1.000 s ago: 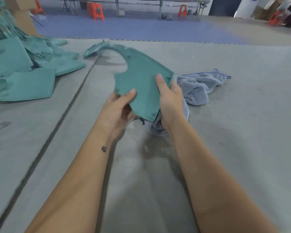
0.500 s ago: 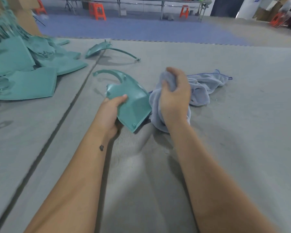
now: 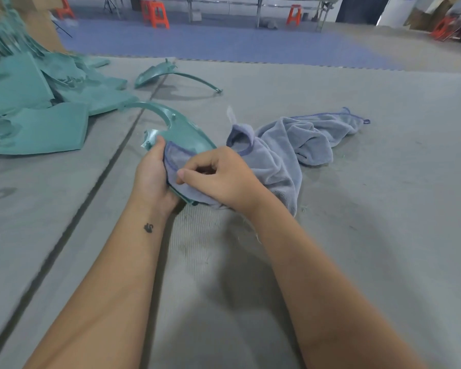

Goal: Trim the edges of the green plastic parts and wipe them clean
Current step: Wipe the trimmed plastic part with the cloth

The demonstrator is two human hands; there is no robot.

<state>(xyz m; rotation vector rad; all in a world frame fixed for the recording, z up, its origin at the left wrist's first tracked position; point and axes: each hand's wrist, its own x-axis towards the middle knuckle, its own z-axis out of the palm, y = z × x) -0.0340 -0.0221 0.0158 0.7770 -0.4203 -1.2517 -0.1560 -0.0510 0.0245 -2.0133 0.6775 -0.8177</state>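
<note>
Green plastic part in hand at scene centre, held just above the grey mat: a broad panel at the near end, tapering into a thin curved arm that sweeps far and left. Long axis runs near-right to far-left.

Our left hand grips the panel's near-left edge, thumb on top, fingers curled beneath. Our right hand pinches a fold of the blue-grey cloth and presses it onto the panel face, just right of the left thumb. The rest of the cloth trails right and far across the mat.

We judge this the wiping step, barely begun. The uncleaned stretch lies far-left of the right hand, so the stroke would run away from us along the arm; the left hand is the nearer anchor. Whitish flash shows at the edge beside the left thumb, so perhaps trimming remains.

Another curved green part lies farther off. Pile of green parts at far left. Orange stools on the blue floor beyond.
</note>
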